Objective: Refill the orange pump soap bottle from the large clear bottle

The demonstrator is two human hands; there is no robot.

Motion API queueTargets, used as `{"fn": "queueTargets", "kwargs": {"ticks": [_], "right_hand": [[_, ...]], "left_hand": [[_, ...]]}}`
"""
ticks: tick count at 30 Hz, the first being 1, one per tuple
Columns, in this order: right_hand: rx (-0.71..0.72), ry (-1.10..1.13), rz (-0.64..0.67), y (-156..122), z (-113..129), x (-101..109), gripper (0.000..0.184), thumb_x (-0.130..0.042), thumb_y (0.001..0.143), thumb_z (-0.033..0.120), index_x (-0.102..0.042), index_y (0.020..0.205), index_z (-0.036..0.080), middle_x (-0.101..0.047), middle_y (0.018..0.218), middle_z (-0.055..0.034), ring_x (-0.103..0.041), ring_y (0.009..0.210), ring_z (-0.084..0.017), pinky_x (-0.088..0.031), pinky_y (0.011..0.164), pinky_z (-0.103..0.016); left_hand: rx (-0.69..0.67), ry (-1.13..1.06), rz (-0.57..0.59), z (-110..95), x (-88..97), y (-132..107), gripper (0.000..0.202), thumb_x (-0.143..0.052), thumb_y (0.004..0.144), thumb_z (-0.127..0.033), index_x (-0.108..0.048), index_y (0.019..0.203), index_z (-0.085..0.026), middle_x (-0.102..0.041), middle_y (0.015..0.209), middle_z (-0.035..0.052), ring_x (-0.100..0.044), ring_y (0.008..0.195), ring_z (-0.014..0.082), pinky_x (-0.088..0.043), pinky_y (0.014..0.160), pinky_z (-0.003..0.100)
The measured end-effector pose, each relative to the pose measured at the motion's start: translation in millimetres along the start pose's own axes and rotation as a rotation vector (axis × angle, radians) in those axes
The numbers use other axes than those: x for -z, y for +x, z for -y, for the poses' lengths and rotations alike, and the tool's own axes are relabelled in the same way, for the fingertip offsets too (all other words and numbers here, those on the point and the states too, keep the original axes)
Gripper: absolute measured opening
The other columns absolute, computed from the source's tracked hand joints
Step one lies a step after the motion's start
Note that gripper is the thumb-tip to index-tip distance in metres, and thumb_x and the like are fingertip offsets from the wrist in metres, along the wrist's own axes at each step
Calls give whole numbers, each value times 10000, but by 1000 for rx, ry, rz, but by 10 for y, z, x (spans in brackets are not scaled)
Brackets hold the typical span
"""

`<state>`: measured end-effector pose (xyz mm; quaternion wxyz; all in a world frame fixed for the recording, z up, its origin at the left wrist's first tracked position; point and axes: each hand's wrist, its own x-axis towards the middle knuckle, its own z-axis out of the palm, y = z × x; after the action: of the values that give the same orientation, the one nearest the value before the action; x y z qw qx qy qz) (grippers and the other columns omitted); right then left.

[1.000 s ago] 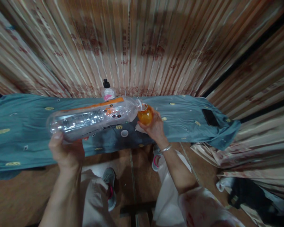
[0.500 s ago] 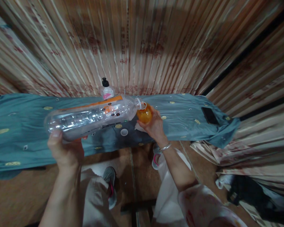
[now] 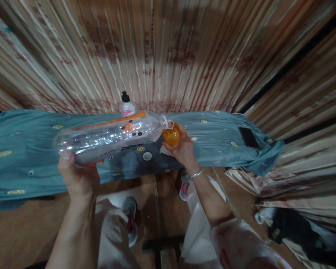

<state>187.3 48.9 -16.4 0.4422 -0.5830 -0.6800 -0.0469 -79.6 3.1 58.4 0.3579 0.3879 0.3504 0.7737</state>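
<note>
My left hand [image 3: 80,175] grips a large clear plastic bottle [image 3: 109,140] with an orange-and-clear label near its base. The bottle lies nearly level in the air, its uncapped mouth pointing right and slightly up. Fingers of my right hand [image 3: 183,147] wrap around a small orange see-through container [image 3: 171,136], its round opening facing the bottle's mouth. The two openings meet or nearly meet; I cannot tell if they touch. Below the bottle neck, a small round whitish cap-like piece [image 3: 147,156] rests on the cloth. Something pale [image 3: 165,150] shows beside my right hand, partly hidden.
A blue-green patterned cloth [image 3: 212,149] covers the narrow table. At its back stands a clear squeeze bottle with a black top [image 3: 126,104]. A black phone [image 3: 248,137] lies at the right end. Pleated curtains [image 3: 168,56] hang behind and beside; a dark bag [image 3: 296,231] is lower right.
Both hands keep their hold on the bottle and the orange container, almost still. The view has shifted very slightly.
</note>
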Motion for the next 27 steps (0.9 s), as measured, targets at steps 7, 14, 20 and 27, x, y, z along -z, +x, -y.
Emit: {"fn": "queueTargets", "kwargs": {"ticks": [7, 14, 20, 27], "right_hand": [[-17, -3, 12, 7, 14, 6, 840, -830, 689, 339, -396, 1388, 166, -622, 1269, -147, -585, 1174, -300, -495, 1043, -495], [-12, -16, 10, 1, 9, 2, 845, -825, 693, 347, -386, 1390, 155, -622, 1267, -155, -585, 1173, -300, -491, 1048, -493], [-13, -20, 14, 8, 18, 17, 839, -824, 697, 354, -393, 1389, 152, -634, 1245, -153, -592, 1154, -299, -508, 1021, -483], [-37, -20, 42, 15, 29, 29, 854, -833, 691, 350, -391, 1390, 141, -626, 1259, -164, -581, 1173, -306, -501, 1027, -490]], "left_hand": [[-32, 2, 18, -2, -20, 1, 287, -711, 672, -503, -654, 849, -284, -642, 817, 52, -526, 638, 186, -275, 405, 295], [-76, 27, 18, 39, -30, 45, 464, -668, 650, -525, -678, 972, -191, -659, 963, 53, -492, 572, 117, -342, 356, 213], [-83, 29, 14, 32, -49, 55, 456, -664, 637, -519, -677, 962, -199, -646, 926, 63, -492, 586, 131, -333, 375, 197], [-78, 44, 1, 32, -61, 34, 449, -649, 637, -531, -666, 943, -203, -613, 869, 52, -484, 580, 134, -331, 372, 202]]}}
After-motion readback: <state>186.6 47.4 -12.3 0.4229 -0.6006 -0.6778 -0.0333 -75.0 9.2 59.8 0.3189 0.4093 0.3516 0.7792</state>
